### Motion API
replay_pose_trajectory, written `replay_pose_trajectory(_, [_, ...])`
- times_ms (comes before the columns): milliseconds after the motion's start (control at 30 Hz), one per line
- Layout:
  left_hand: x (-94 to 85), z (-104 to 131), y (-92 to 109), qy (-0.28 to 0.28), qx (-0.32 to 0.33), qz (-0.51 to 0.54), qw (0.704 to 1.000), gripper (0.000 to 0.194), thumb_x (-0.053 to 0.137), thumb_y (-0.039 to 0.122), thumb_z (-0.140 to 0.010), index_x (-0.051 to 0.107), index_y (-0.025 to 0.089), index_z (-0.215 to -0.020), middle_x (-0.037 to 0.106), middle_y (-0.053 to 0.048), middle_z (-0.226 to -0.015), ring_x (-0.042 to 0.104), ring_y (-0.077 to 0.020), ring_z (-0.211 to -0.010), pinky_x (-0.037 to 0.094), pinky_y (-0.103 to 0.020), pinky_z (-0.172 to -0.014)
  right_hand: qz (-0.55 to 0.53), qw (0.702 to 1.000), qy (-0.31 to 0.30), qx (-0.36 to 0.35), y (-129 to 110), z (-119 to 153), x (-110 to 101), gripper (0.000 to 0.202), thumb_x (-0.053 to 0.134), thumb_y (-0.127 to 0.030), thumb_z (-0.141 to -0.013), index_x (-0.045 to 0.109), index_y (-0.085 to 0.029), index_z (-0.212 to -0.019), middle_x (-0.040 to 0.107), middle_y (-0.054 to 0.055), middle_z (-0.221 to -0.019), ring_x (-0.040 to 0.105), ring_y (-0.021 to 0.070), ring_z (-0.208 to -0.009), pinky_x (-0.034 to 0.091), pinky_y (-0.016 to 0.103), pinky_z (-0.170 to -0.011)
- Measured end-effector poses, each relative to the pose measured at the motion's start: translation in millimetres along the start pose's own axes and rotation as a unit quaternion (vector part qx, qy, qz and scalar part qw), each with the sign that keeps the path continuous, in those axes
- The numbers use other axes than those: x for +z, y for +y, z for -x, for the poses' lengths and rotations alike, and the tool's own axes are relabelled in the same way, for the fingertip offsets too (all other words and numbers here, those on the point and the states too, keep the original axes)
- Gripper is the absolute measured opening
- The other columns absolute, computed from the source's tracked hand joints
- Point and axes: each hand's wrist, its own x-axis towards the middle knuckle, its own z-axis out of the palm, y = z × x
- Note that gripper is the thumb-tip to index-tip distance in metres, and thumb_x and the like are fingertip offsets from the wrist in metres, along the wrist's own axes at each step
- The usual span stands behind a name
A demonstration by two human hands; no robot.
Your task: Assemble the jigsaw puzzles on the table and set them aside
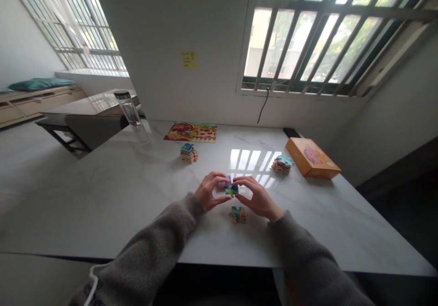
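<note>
My left hand (209,192) and my right hand (257,197) meet over the middle of the table, curved around puzzle pieces. A purple puzzle piece (223,184) shows beside the left fingers, partly covered by them. Touching or overlapping it is a blue-green puzzle piece (232,191), gripped at its right side by my right thumb and fingers. The left thumb reaches its lower left edge. Whether the two pieces interlock I cannot tell. A teal and orange puzzle piece (237,214) lies alone on the table, nearer to me.
One stack of puzzle pieces (189,153) stands at the back left, another stack (282,164) to the right beside an orange box (313,157). A farm picture sheet (191,132) lies near the wall. A glass bottle (129,109) stands at the table's left edge.
</note>
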Motion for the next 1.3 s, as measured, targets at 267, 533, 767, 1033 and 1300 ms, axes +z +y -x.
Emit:
replay_pose_trajectory(267, [15.6,15,-1,-0.162,0.089,-0.071,0.98,0.035,0.077,0.049,-0.079,0.068,0.023,-0.101,0.067,-0.005,-0.095,0.062,-0.0227,-0.089,0.046,-0.037,-0.081,0.05,0.995,-0.076,0.028,7,28,-5,0.02,0.064,-0.018,-0.088,0.066,-0.025,-0.107,0.066,0.006,-0.122,0.059,0.0222,-0.112,0.043,0.044,-0.103])
replay_pose_trajectory(533, [25.2,20,-2,-0.231,0.068,-0.09,0.967,0.042,0.082,0.052,-0.072,0.069,0.025,-0.102,0.067,-0.005,-0.107,0.06,-0.0254,-0.096,0.044,-0.04,-0.086,0.096,0.989,-0.103,0.047,6,30,-1,0.016,0.066,-0.02,-0.09,0.069,-0.028,-0.104,0.067,0.003,-0.121,0.056,0.0217,-0.111,0.043,0.043,-0.101])
replay_pose_trajectory(767, [22.6,18,5,-0.263,0.038,-0.11,0.958,0.052,0.077,0.063,-0.073,0.067,0.024,-0.106,0.066,-0.006,-0.114,0.057,-0.0264,-0.102,0.042,-0.041,-0.091,0.122,0.99,-0.066,0.037,14,33,10,0.009,0.065,-0.022,-0.091,0.068,-0.025,-0.099,0.066,0.006,-0.109,0.058,0.0221,-0.101,0.046,0.041,-0.094])
replay_pose_trajectory(1033, [22.8,17,8,-0.273,0.065,-0.121,0.952,0.045,0.074,0.058,-0.079,0.066,0.023,-0.107,0.067,-0.005,-0.113,0.058,-0.0251,-0.1,0.042,-0.04,-0.09,0.147,0.985,-0.069,0.062,2,37,10,0.015,0.067,-0.021,-0.087,0.064,-0.025,-0.101,0.063,0.006,-0.113,0.056,0.0241,-0.106,0.046,0.042,-0.095])
replay_pose_trajectory(1300, [21.4,16,12,-0.269,0.078,-0.142,0.95,0.046,0.074,0.056,-0.079,0.063,0.02,-0.105,0.066,-0.007,-0.113,0.058,-0.0262,-0.1,0.043,-0.04,-0.09,0.167,0.976,-0.063,0.121,-11,39,17,0.015,0.066,-0.027,-0.089,0.06,-0.025,-0.102,0.06,0.007,-0.117,0.053,0.0256,-0.109,0.044,0.043,-0.096])
